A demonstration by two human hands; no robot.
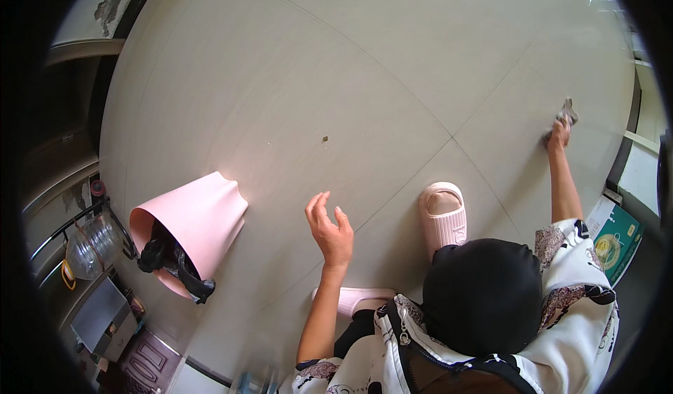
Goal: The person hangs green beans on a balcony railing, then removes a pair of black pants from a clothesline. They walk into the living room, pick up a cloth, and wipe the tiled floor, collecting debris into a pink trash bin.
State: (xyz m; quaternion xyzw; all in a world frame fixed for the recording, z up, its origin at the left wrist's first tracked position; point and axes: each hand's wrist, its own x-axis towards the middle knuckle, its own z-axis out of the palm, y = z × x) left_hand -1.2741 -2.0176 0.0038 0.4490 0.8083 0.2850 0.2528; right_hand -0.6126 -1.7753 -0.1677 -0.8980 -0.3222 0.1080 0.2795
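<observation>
My left hand is raised over the tiled floor, its fingers loosely curled and apart, holding nothing. On the far right, my right hand grips a crumpled grey cloth at floor level; the cloth is slightly blurred. A small dark scrap lies on the floor beyond my left hand, with tiny pale specks around it. To the left stands a pink waste bin, lined with a black plastic bag.
Pink slippers are on my feet. A green box lies by the right wall. At the left are a black metal rack, a clear plastic bottle and a grey box with a drawer. Cabinets edge the floor.
</observation>
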